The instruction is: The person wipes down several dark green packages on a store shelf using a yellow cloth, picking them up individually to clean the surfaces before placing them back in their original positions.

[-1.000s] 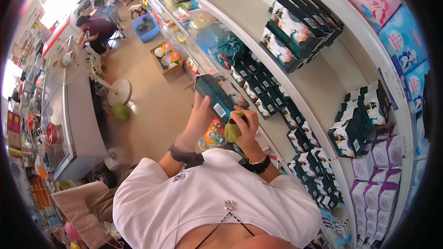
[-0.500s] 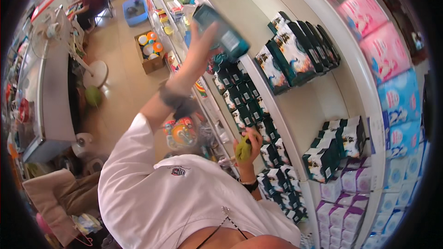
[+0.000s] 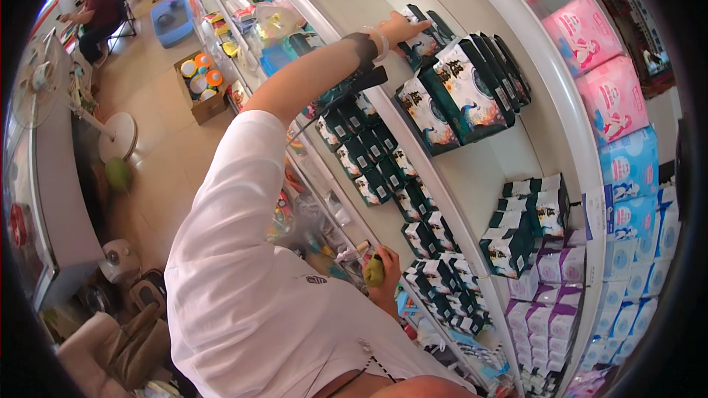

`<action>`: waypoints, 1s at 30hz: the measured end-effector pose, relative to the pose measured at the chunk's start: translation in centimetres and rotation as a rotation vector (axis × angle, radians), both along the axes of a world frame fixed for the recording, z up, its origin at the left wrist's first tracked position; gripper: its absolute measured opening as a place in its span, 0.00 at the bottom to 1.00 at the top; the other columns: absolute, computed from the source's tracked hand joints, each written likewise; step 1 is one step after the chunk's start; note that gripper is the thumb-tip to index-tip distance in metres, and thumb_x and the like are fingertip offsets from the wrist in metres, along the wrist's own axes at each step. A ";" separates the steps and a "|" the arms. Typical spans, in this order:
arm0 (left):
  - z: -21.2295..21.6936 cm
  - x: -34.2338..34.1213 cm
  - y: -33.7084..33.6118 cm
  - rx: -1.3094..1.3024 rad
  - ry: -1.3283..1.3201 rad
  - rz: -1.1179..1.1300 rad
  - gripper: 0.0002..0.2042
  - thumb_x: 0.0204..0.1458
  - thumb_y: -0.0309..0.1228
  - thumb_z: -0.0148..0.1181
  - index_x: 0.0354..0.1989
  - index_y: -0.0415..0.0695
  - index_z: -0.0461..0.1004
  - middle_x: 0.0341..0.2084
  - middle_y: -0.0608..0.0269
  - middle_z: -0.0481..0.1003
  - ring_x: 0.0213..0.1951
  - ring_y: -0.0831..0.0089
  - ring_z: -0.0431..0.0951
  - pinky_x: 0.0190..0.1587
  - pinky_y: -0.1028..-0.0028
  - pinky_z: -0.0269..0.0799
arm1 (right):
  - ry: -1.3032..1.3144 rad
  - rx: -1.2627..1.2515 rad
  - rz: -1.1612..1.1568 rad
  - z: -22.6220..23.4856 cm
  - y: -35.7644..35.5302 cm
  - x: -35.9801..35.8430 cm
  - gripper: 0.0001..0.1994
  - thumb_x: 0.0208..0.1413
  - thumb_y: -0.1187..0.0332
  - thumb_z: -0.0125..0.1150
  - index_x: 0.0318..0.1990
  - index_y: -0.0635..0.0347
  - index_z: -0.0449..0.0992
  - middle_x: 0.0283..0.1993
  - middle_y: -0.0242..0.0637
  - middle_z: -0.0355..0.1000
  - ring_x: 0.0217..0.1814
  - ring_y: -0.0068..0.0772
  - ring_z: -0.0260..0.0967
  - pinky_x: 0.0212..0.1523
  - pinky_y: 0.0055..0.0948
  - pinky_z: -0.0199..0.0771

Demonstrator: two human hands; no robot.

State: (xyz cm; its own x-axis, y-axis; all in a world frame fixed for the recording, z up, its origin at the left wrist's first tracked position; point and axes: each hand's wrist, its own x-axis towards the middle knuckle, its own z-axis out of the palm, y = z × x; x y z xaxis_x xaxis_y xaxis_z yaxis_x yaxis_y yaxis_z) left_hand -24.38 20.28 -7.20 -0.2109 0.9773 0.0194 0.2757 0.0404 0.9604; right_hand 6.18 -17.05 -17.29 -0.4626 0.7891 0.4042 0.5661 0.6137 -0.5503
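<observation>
My left arm, in a white sleeve with a dark band and a clear bracelet at the wrist, stretches over to the upper shelf. There my left hand [image 3: 398, 28] is closed over the top of a dark green and white soft pack [image 3: 420, 46]. Beside it on the same shelf stands a row of matching packs [image 3: 468, 88]. Lower and nearer my body, my right hand [image 3: 388, 277] is wrapped round a yellow-green lumpy thing [image 3: 374, 271]; its kind does not show clearly.
Stacks of like packs [image 3: 369, 151] fill the lower shelf, and purple and white packs [image 3: 549, 309] stand nearer. Pink packs [image 3: 586, 33] line the right end. Left are a box of colourful round items [image 3: 199, 77], a fan [image 3: 110, 136], a counter [image 3: 63, 199] and a seated person [image 3: 99, 15].
My left hand has brought a dark green pack from mid-air over to the upper shelf. The view has shifted rightward. My right hand still holds the yellow-green thing.
</observation>
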 end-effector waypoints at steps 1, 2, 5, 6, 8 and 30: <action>-0.1 0.1 -0.2 0.030 0.007 -0.073 0.41 0.36 0.52 0.57 0.50 0.32 0.49 0.46 0.42 0.58 0.34 0.57 0.73 0.21 0.71 0.74 | -0.053 -0.021 -0.043 0.1 -0.3 0.0 0.26 0.33 0.76 0.62 0.45 0.58 0.62 0.41 0.44 0.62 0.41 0.44 0.62 0.40 0.32 0.64; 2.5 0.8 -4.0 0.058 0.089 -0.189 0.29 0.43 0.44 0.51 0.52 0.44 0.53 0.45 0.48 0.59 0.41 0.58 0.68 0.36 0.69 0.65 | -0.050 -0.024 -0.071 -0.1 -0.5 0.2 0.26 0.33 0.76 0.62 0.45 0.58 0.62 0.41 0.44 0.62 0.41 0.44 0.62 0.40 0.32 0.64; 5.8 0.8 -6.6 -0.013 0.188 -0.285 0.21 0.47 0.36 0.46 0.53 0.55 0.58 0.45 0.54 0.59 0.48 0.58 0.62 0.50 0.67 0.57 | -0.010 -0.034 -0.078 -0.9 -1.3 0.6 0.26 0.33 0.76 0.62 0.45 0.58 0.62 0.41 0.44 0.62 0.41 0.45 0.62 0.40 0.33 0.64; 6.3 0.9 -7.4 -0.001 0.128 -0.291 0.21 0.46 0.37 0.47 0.53 0.56 0.58 0.46 0.54 0.59 0.48 0.57 0.62 0.51 0.67 0.57 | -0.001 -0.051 -0.086 -1.3 -1.6 0.7 0.26 0.33 0.76 0.62 0.45 0.58 0.62 0.41 0.44 0.62 0.41 0.45 0.62 0.40 0.33 0.64; 5.6 1.0 -6.4 0.016 0.130 -0.278 0.22 0.46 0.39 0.48 0.52 0.56 0.60 0.46 0.54 0.59 0.48 0.57 0.62 0.51 0.67 0.57 | 0.015 -0.068 -0.092 -1.7 -2.1 0.6 0.26 0.33 0.75 0.62 0.45 0.58 0.62 0.41 0.44 0.62 0.41 0.45 0.62 0.40 0.33 0.64; -0.7 -0.7 -23.2 0.706 -0.522 0.076 0.15 0.51 0.28 0.44 0.47 0.42 0.54 0.43 0.56 0.64 0.38 0.67 0.71 0.36 0.72 0.70 | 0.011 -0.080 -0.175 -2.6 -4.3 -2.2 0.20 0.39 0.71 0.58 0.45 0.54 0.65 0.37 0.41 0.64 0.35 0.45 0.64 0.33 0.33 0.66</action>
State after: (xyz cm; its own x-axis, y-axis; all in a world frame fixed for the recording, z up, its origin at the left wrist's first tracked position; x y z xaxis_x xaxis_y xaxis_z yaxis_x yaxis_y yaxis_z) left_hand -25.03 -2.90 -7.88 -0.4254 0.7565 0.4967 -0.1851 -0.6099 0.7705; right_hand 3.93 -21.35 -19.89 -0.3108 0.8869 0.3417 0.6540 0.4604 -0.6002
